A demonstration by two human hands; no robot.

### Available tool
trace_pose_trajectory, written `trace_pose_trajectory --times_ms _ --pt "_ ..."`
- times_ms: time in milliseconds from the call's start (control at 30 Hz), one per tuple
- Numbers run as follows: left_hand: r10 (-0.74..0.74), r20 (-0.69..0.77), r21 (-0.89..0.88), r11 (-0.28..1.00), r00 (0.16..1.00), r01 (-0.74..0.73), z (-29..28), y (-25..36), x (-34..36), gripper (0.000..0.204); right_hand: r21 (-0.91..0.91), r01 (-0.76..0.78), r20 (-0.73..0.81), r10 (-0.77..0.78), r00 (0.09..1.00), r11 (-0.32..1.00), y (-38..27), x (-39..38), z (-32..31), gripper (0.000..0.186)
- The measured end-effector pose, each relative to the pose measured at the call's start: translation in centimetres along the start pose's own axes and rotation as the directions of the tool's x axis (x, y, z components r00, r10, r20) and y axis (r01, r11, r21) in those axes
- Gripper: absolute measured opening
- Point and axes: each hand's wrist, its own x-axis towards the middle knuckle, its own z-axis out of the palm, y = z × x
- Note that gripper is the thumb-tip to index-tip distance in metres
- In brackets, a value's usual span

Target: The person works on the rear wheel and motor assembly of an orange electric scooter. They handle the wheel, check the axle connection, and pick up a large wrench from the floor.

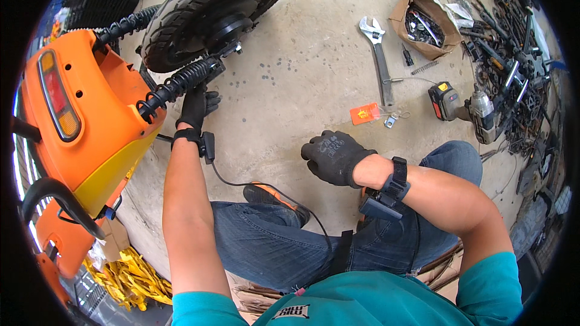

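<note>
My left hand [197,107], in a black glove, reaches in beneath the lower end of a black coil-spring shock absorber [181,84]. Some of its fingers stick out to the right and look apart; the rest are hidden under the shock. Beside the shock is a wheel [175,30] with a knobbly black tyre and a dark hub, joined to an orange vehicle body [90,84] with a tail light. My right hand [335,157], gloved too, hovers over the floor before my right knee with its fingers curled in. Its palm faces away, so anything inside is hidden.
A large adjustable wrench [380,63], an orange tag [365,113] and a cordless impact driver [480,111] lie to the right. Behind them stands a paper bag [444,48] of hardware. Tools and metal parts [513,84] pile up at far right; small washers [275,72] dot the concrete.
</note>
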Motion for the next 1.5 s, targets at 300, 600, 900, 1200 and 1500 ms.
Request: trace_pose_trajectory --times_ms 300,600,900,1200,1500 --pt "-0.009 -0.002 -0.087 0.996 1.000 0.009 0.8 0.0 -0.5 0.041 -0.014 0.097 -0.029 -0.097 0.995 0.995 -1.8 0.3 1.6 0.018" --pt "0.014 -0.096 -0.640 0.765 0.995 -0.072 3.7 -6.7 -6.2 0.050 -0.105 0.250 0.227 -0.221 0.948 0.963 -4.9 2.1 5.6 0.018" --pt "-0.128 -0.333 -0.474 0.879 0.934 -0.049 -4.2 -14.7 -15.0 0.042 0.067 0.325 0.275 -0.331 0.903 0.943 -9.9 4.1 9.5 0.036" --pt "-0.259 -0.501 -0.610 0.782 0.826 -0.125 0.2 -18.7 -18.6 0.043 0.611 -0.177 0.463 -0.167 0.871 0.772 -13.8 5.8 11.2 0.069" --pt "-0.244 -0.425 -0.751 0.633 0.872 -0.189 5.5 -12.8 -17.6 0.053 0.769 -0.300 0.452 -0.147 0.880 0.565 -9.8 6.4 9.9 0.055"
